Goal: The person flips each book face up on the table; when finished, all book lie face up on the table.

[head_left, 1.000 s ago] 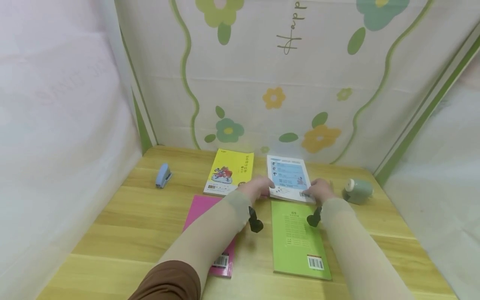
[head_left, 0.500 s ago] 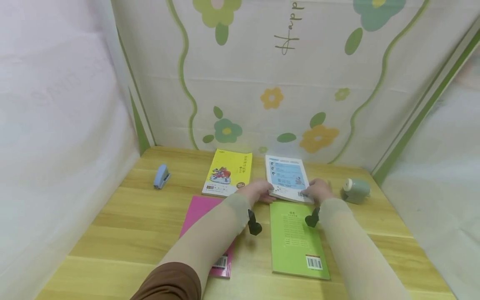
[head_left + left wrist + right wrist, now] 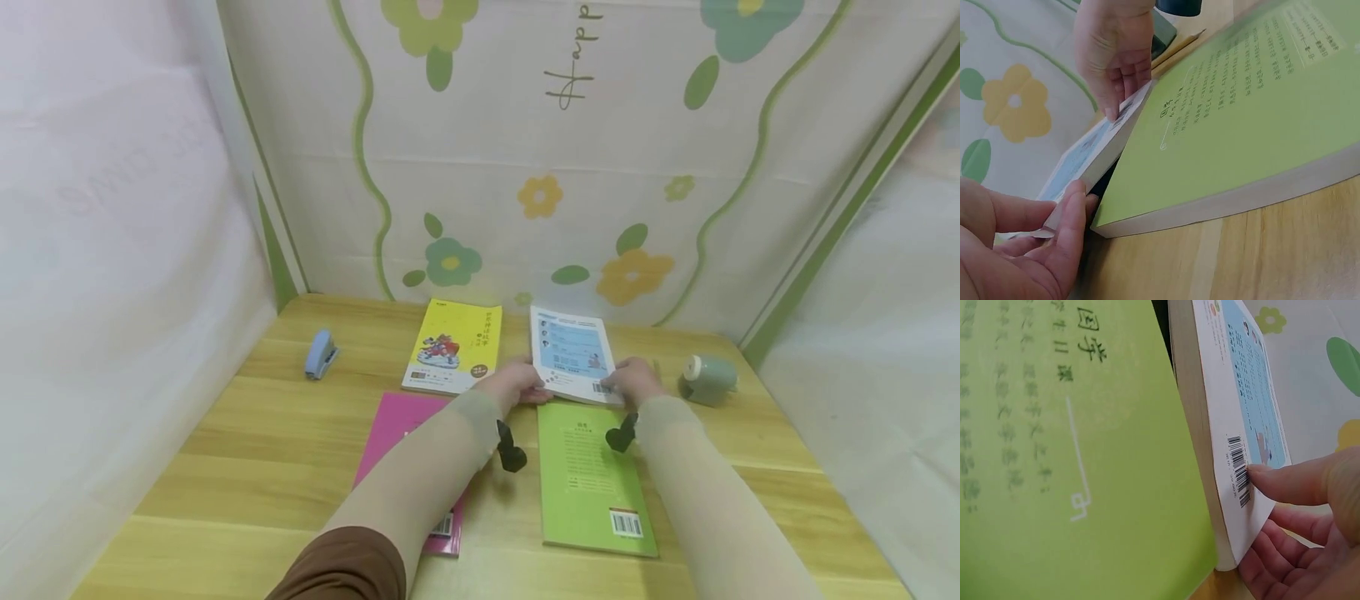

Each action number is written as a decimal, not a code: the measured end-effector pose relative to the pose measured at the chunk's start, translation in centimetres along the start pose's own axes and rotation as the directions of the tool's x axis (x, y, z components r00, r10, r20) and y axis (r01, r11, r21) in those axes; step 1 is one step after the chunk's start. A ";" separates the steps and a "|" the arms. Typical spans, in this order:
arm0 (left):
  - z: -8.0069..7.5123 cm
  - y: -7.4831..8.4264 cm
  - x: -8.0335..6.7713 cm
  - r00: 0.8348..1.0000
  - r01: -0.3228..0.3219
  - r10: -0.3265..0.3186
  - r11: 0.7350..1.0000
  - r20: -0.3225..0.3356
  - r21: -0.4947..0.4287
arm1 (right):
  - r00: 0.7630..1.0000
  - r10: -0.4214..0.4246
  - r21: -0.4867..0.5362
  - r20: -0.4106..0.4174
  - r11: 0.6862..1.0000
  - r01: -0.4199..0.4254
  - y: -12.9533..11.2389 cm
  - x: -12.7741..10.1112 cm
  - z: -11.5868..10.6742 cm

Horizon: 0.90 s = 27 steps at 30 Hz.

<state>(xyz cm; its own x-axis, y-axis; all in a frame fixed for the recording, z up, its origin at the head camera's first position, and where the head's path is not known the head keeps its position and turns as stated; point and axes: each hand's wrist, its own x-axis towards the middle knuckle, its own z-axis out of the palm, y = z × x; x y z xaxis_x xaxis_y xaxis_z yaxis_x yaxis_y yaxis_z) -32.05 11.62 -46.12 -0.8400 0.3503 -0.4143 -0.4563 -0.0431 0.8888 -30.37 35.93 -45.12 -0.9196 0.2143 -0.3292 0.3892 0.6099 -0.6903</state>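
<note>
Wooden table (image 3: 247, 458): far edge ran along a flower-printed hanging (image 3: 465, 167). Clock positions below were read from the white-and-blue book, left to right, in the head view.

Pale-blue stapler (image 3: 321, 354): at 9 o'clock, near the table's left edge; a wide stretch of wood separated it from the books.

Magenta book (image 3: 397, 417): at 8 o'clock, partly covered by the left forearm; a strip of wood divided it from the green book.

Yellow book (image 3: 468, 333): at 9 o'clock, far edge near the hanging; a narrow gap, taken up at its near end by a hand, parted it from the white-and-blue book.

Left hand (image 3: 517, 383): at 8 o'clock, thumb and fingers pinching the near left corner of the white-and-blue book.

White-and-blue book (image 3: 577, 350): at the far side of the table, right of the yellow book; white border, blue panel with small figures and print, pale page block, barcode (image 3: 1238, 472) by the near right corner. Far edge near the hanging; near edge just beside the green book, contact not determinable.

Green book (image 3: 592, 483): at 6 o'clock, flat, printed and barcoded.

Right hand (image 3: 636, 381): at 4 o'clock, pinching the near right corner, thumb over the cover, fingers beneath.

Grey-green device (image 3: 708, 379): at 3 o'clock, white round end, just beyond the right hand.
</note>
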 end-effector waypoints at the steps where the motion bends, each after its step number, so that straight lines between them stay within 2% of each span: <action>1: 0.0 -0.1 0.0 1.000 -0.010 0.010 1.000 0.001 -0.015 | 1.000 0.003 0.009 -0.001 1.000 -0.003 0.0 0.0 0.0; 7: 0.0 -0.5 0.1 0.999 -0.053 0.054 0.997 0.003 -0.049 | 1.000 -0.012 0.069 0.019 0.998 0.011 0.6 0.5 -0.5; 11: -0.1 -0.5 0.1 0.998 -0.067 0.067 0.996 0.001 -0.052 | 0.997 -0.029 0.136 0.071 0.990 0.019 1.0 0.7 -1.0; 17: -0.4 0.4 -0.6 0.996 -0.084 0.085 0.995 0.026 -0.044 | 0.989 -0.016 0.336 0.147 0.941 -0.035 0.9 0.3 -1.5; 19: -0.5 0.9 -1.1 0.995 -0.088 0.090 0.995 0.040 -0.037 | 0.985 -0.011 0.369 0.175 0.928 -0.055 0.9 0.2 -1.9; 23: -1.0 1.8 -1.6 0.993 -0.095 0.096 0.995 0.075 -0.015 | 0.986 -0.014 0.354 0.168 0.934 -0.047 0.6 -0.1 -2.9; 27: -1.8 2.2 -1.8 0.990 -0.079 0.077 0.997 0.116 0.010 | 0.992 -0.013 0.291 0.128 0.956 -0.025 0.2 -0.3 -4.1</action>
<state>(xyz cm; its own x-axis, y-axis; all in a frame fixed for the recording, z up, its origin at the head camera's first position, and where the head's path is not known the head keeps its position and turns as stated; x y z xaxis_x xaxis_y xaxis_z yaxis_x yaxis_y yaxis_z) -32.10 9.19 -43.76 -0.8330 0.4523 -0.3188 -0.3855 -0.0611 0.9207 -30.23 39.11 -42.55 -0.9102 0.1072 -0.4000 0.4107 0.3562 -0.8393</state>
